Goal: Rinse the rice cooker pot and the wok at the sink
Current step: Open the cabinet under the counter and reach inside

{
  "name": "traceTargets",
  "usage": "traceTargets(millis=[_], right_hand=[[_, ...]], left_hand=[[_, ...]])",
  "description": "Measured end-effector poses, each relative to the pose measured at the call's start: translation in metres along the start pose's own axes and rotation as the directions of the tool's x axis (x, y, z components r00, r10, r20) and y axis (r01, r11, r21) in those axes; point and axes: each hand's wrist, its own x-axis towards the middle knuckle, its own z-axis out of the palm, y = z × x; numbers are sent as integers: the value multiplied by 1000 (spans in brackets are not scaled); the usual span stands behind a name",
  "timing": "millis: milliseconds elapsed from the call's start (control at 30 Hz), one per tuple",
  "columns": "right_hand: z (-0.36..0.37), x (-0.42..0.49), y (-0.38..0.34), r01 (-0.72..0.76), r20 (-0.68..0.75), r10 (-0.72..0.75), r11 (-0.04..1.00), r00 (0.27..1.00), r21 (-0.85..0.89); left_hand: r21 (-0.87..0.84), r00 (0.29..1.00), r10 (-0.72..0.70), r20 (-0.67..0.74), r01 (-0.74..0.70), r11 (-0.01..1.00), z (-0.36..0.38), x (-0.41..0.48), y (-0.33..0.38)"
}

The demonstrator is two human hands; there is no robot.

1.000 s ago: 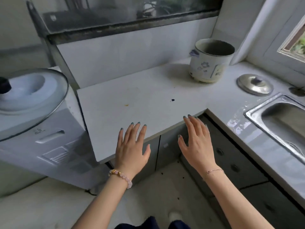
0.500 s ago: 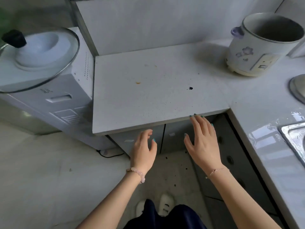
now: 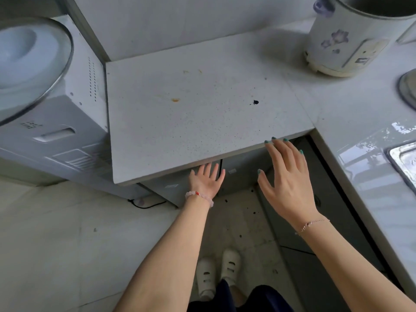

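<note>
A white rice cooker (image 3: 346, 39) with purple flower prints stands open at the back right of the counter, its inside dark. The sink's steel rim (image 3: 400, 163) shows at the right edge. No wok is in view. My left hand (image 3: 206, 181) reaches low under the counter's front edge, fingers spread toward the grey cabinet doors (image 3: 243, 174). My right hand (image 3: 286, 174) hovers with straight fingers, its tips at the counter edge. Neither hand holds anything.
The speckled white counter (image 3: 202, 113) has a few small stains. A metal lid (image 3: 407, 91) lies at the right edge. A white appliance (image 3: 56, 122) with a glass lid (image 3: 33, 64) on top stands at left. A cable (image 3: 146, 204) lies on the floor.
The view has dropped and moved closer to the counter. My left hand has gone lower and further under the counter edge with its fingers spread; my right hand stays near the edge.
</note>
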Motion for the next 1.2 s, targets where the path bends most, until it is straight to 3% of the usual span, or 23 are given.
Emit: traceTargets(millis=[733, 1033, 1200], right_hand=[[-6, -41, -20, -6, -21, 6, 1000, 1000, -5], [12, -66, -38, 44, -1, -44, 999, 999, -24], [15, -70, -48, 65, 34, -63, 997, 997, -45]], left_hand=[[210, 1000, -24, -2, 24, 977, -36, -34, -10], [532, 997, -76, -24, 77, 843, -84, -75, 0], [689, 996, -66, -63, 91, 719, -115, -91, 14]])
